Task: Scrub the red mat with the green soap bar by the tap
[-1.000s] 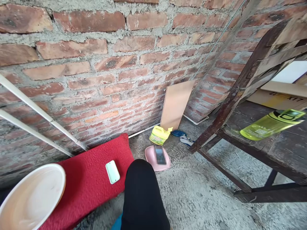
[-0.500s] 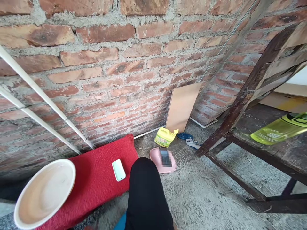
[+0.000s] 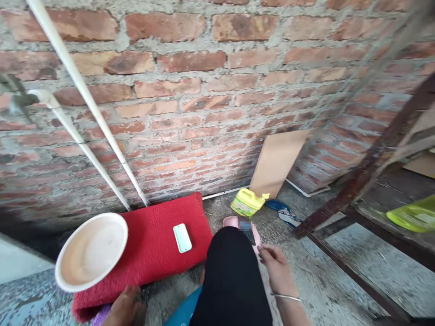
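Note:
My right hand, a metal bangle at its wrist, reaches down beside my black-clad knee. Its thumb and fingers are closed on the near right edge of a pink plastic dish on the floor; a blurred-out dark object lies in the dish, and my knee hides part of both. At the lower left, my left hand is close to the front edge of the red cloth, its fingers smeared by motion. On that cloth rest a pale green soap dish and a white basin.
A yellow jug stands by a leaning board. Blue and grey slippers lie beside it. A dark wooden chair on the right carries a green bottle. White pipes run down the brick wall.
Both hands have come into view from below. My right hand has reached the pink dish's edge. The view has swung left, bringing a tap into sight.

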`<state>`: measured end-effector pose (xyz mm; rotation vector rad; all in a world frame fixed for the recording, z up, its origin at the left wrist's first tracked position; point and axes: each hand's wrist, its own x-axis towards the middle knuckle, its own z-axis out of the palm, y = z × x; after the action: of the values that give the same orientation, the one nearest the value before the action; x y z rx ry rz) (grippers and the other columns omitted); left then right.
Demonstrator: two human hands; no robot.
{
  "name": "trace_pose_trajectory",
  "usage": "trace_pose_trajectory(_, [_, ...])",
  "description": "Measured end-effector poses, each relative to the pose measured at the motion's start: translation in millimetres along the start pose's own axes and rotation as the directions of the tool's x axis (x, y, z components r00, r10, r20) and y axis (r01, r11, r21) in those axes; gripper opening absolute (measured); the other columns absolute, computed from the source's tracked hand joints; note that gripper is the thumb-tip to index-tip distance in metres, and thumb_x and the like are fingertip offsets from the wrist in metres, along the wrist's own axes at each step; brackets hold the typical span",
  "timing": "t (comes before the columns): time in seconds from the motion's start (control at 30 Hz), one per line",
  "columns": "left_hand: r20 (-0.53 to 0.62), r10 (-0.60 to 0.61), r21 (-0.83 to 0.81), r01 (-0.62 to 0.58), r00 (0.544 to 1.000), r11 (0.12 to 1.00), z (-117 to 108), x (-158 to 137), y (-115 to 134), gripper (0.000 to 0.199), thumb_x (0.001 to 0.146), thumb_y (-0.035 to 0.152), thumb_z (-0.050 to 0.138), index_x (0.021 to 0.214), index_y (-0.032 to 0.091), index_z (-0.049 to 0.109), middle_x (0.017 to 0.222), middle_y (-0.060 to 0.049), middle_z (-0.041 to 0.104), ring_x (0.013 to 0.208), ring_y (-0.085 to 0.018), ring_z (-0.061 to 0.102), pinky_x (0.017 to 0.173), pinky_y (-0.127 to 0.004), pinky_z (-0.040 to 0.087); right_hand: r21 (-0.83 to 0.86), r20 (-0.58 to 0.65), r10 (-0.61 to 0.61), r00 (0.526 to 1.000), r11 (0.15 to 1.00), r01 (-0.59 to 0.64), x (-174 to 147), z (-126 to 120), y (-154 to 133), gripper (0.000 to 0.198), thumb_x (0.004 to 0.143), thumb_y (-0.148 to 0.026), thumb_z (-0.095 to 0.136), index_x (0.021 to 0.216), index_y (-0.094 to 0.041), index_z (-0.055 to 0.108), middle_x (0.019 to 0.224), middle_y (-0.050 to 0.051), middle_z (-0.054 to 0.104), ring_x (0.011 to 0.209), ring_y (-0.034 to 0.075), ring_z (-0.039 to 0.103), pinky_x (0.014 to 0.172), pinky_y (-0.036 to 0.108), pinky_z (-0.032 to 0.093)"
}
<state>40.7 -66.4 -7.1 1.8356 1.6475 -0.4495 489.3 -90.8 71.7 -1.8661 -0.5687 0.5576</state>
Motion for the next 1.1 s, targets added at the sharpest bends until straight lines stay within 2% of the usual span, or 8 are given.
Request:
trace_pose_trajectory(0.07, [-0.036,0.004,0.051,-0.002,0.999,0.999,-13.6,1.5,-6.2,0.051,0.077,0.024,0.041,0.125,0.014,0.052,0.134,-0.011,0.051,0.127,-0.023,0.044,0.105,-0.031,0.031,-0.113,0.075,-0.204,0.976,0.971,0.212,-7.0,6.7,-48.0,0.033,0.061,-0.052,0.058,0.077,-0.023,0.058,0.073,0.002,0.062,0.066,0.019,0.057,0.062,0.032,0.047])
trace_pose_trajectory(0.17, [-0.085,0.007,0.082,0.000,0.996,0.997,-26.9,10.5,-14.7,0.046,0.079,0.022,0.039,0.123,0.014,0.051,0.131,-0.013,0.052,0.118,-0.023,0.051,0.099,-0.032,0.036,-0.273,0.354,-0.481,0.802,0.767,0.580,-38.8,47.5,-106.3,0.024,0.073,-0.048,0.052,0.077,-0.025,0.059,0.083,0.003,0.062,0.077,0.019,0.057,0.074,0.032,0.044])
trace_pose_trajectory(0.3, [-0.065,-0.008,0.060,0.012,0.998,0.998,-29.6,30.9,-19.1,0.044,0.081,0.026,0.040,0.123,0.015,0.050,0.128,-0.013,0.054,0.116,-0.020,0.052,0.097,-0.029,0.038,-0.407,0.746,-0.313,0.588,0.485,0.774,-84.3,143.4,-113.3,0.014,0.082,-0.032,0.047,0.082,-0.025,0.059,0.089,0.002,0.060,0.084,0.016,0.057,0.079,0.029,0.040])
trace_pose_trajectory(0.37, [-0.062,-0.035,0.035,0.038,0.997,0.999,-25.4,42.6,-21.4,0.047,0.082,0.030,0.041,0.126,0.014,0.047,0.130,-0.015,0.053,0.118,-0.021,0.052,0.097,-0.030,0.039,-0.519,0.794,-0.097,0.600,0.407,0.752,-92.7,189.8,-89.2,0.015,0.079,-0.031,0.054,0.091,-0.025,0.061,0.098,0.004,0.060,0.092,0.018,0.057,0.080,0.029,0.040])
trace_pose_trajectory(0.5, [-0.062,-0.162,0.047,0.165,0.985,0.985,-12.5,65.7,-31.4,0.063,0.080,0.043,0.045,0.133,0.009,0.040,0.137,-0.021,0.045,0.124,-0.028,0.046,0.098,-0.040,0.038,-0.752,0.629,0.119,0.768,0.343,0.563,-87.7,243.6,-28.3,0.045,0.076,-0.046,0.060,0.112,-0.021,0.056,0.116,0.014,0.054,0.108,0.028,0.053,0.083,0.036,0.041])
trace_pose_trajectory(0.83, [-0.101,-0.160,-0.008,0.160,0.982,0.987,-1.7,95.1,-38.3,0.055,0.065,0.037,0.058,0.113,0.013,0.051,0.120,-0.018,0.057,0.108,-0.028,0.058,0.089,-0.036,0.043,-0.745,0.563,0.070,0.824,0.475,0.468,-68.2,262.9,14.1,0.035,0.072,-0.033,0.060,0.105,-0.020,0.057,0.107,0.011,0.057,0.098,0.023,0.057,0.082,0.031,0.041])
trace_pose_trajectory(0.93, [-0.070,-0.158,-0.014,0.157,0.985,0.987,-5.4,96.7,-36.4,0.049,0.064,0.035,0.058,0.107,0.012,0.051,0.112,-0.017,0.060,0.103,-0.028,0.060,0.084,-0.035,0.044,-0.640,0.647,-0.044,0.761,0.511,0.574,-79.4,274.8,13.7,0.034,0.071,-0.032,0.059,0.104,-0.021,0.058,0.105,0.010,0.057,0.096,0.023,0.055,0.083,0.033,0.041])
trace_pose_trajectory(1.1, [-0.065,-0.161,-0.011,0.160,0.985,0.987,-10.2,96.8,-34.4,0.040,0.063,0.034,0.057,0.098,0.015,0.051,0.106,-0.015,0.062,0.100,-0.027,0.061,0.081,-0.034,0.045,-0.368,0.875,-0.113,0.471,0.476,0.799,-124.4,319.5,19.7,0.039,0.068,-0.035,0.060,0.105,-0.025,0.058,0.107,0.008,0.054,0.096,0.024,0.053,0.084,0.037,0.040])
